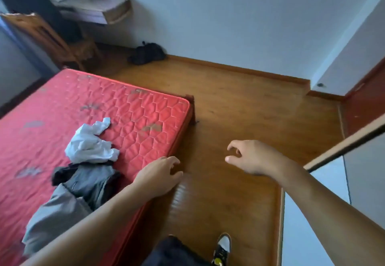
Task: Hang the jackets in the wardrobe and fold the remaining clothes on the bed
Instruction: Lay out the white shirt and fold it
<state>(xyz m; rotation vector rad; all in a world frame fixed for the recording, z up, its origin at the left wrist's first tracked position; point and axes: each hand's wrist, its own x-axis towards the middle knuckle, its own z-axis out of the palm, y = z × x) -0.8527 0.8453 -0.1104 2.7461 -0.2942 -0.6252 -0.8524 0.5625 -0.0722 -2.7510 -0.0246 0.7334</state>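
Red quilted mattress (125,107), head view: crumpled white garment (89,143) beside a grey garment (83,184), possibly a jacket | left hand (160,174), right hand (250,157) empty, fingers loosely curled | step: picking the next piece | next: grip grey garment.

clothes (83,161) on bed (145,107), chair (52,38) behind

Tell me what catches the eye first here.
The red quilted mattress fills the left side, with a crumpled white garment and grey clothes heaped near its right edge. The hands hold nothing: the left hand by the mattress edge, the right hand over the wooden floor.
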